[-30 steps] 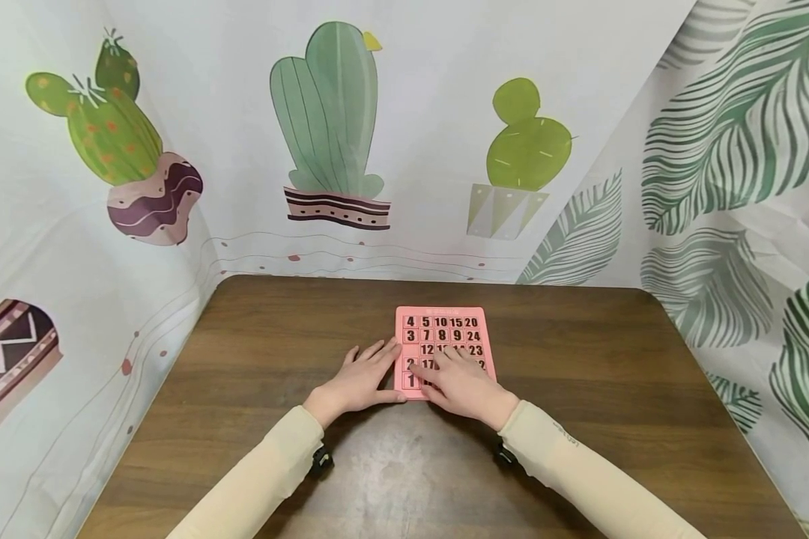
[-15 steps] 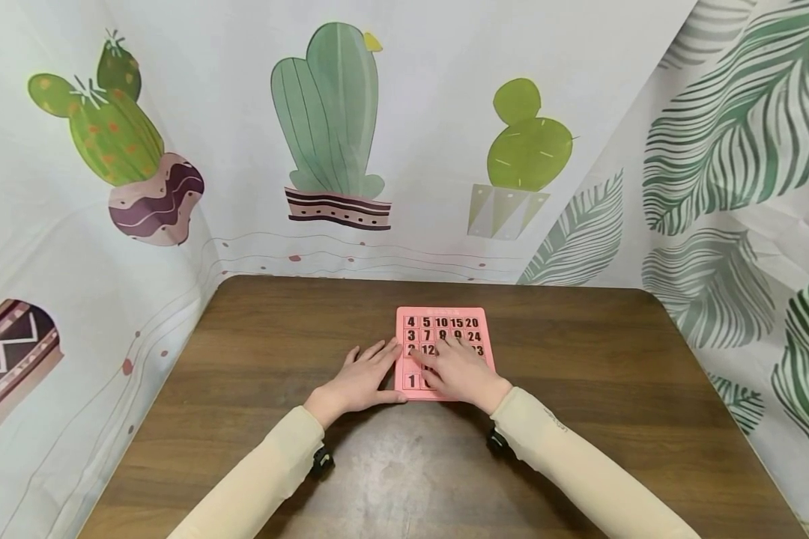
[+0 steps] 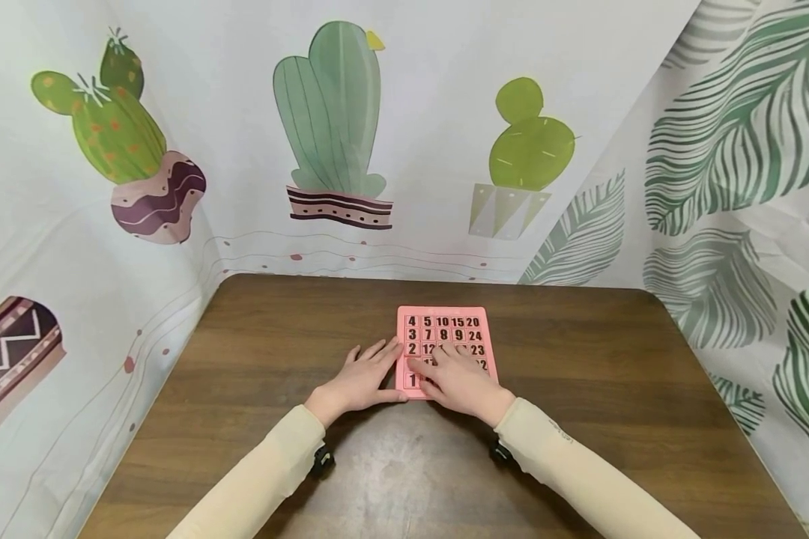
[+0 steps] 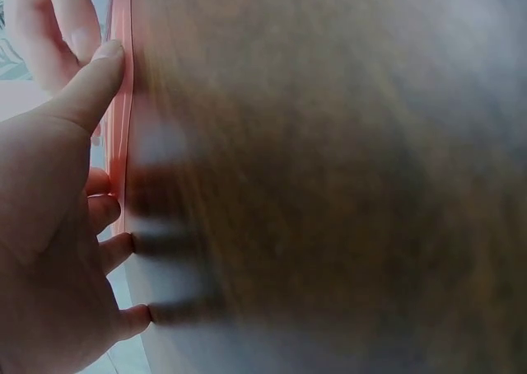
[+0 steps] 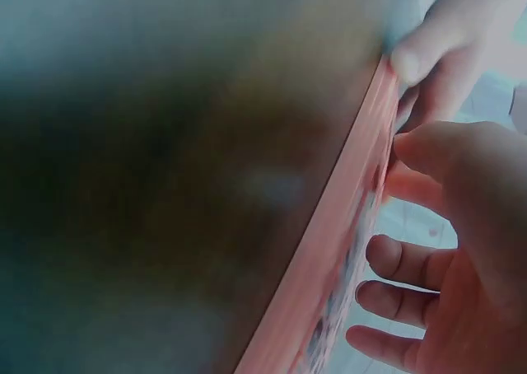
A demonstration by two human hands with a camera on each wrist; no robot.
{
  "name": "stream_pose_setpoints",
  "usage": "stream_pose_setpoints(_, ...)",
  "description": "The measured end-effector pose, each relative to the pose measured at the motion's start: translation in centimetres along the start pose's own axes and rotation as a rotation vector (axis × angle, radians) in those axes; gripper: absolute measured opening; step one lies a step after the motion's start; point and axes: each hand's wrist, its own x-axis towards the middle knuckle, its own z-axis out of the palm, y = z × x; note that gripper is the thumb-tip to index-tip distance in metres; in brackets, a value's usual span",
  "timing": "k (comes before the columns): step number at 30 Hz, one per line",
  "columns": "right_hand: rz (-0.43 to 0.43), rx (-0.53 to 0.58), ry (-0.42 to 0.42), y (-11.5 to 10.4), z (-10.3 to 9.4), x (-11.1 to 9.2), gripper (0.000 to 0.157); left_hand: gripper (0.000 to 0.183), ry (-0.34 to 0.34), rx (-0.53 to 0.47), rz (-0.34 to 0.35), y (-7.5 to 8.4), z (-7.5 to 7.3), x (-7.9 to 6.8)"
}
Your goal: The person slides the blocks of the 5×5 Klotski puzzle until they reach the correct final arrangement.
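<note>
A pink sliding number puzzle (image 3: 404, 311) with black numerals lies flat on the wooden table. My left hand (image 3: 356, 383) rests beside it, fingertips at its left edge and thumb at the near-left corner. The left wrist view shows that thumb (image 4: 95, 86) against the pink side. Over the puzzle's lower part lies my right hand (image 3: 464, 380), its index fingertip at the left column between tiles 2 (image 3: 412, 349) and 1 (image 3: 413, 380). It hides several lower tiles. In the right wrist view its fingers (image 5: 403, 259) extend loosely above the tile face.
The brown table (image 3: 256, 329) surrounds the puzzle. Behind it hangs a white cloth (image 3: 438, 150) printed with cacti, and a leaf-patterned cloth (image 3: 708, 187) hangs on the right. Dark wrist devices (image 3: 322, 458) sit at both cuffs.
Tile 2 has slid away from me, from above tile 1 into the gap under tile 3. My right hand moved up with it, then back down. The left hand stayed put.
</note>
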Motion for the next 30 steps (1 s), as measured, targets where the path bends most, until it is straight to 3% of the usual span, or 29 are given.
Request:
stream_pose_setpoints(7, -0.085, -0.049, 0.056, -1.5, -0.1, -1.9, 0.036, 0.097, 0.007, 0.028, -0.002, 0.0, 0.0, 0.1)
stream_pose_setpoints(15, -0.086, -0.047, 0.072, -2.0, 0.1, -2.8, 0.037, 0.097, 0.006, 0.018, 0.007, 0.1, 0.0, 0.1)
stream_pose_setpoints(22, -0.051, -0.027, 0.047, -1.8, 0.0, -2.4, 0.039, 0.096, 0.002, 0.015, 0.006, -0.1, 0.2, 0.2)
stream_pose_setpoints(30, -0.03, 0.014, 0.077, -1.1, -0.1, -1.4, 0.038, 0.095, -0.001, 0.014, 0.001, 0.1, 0.0, 0.1)
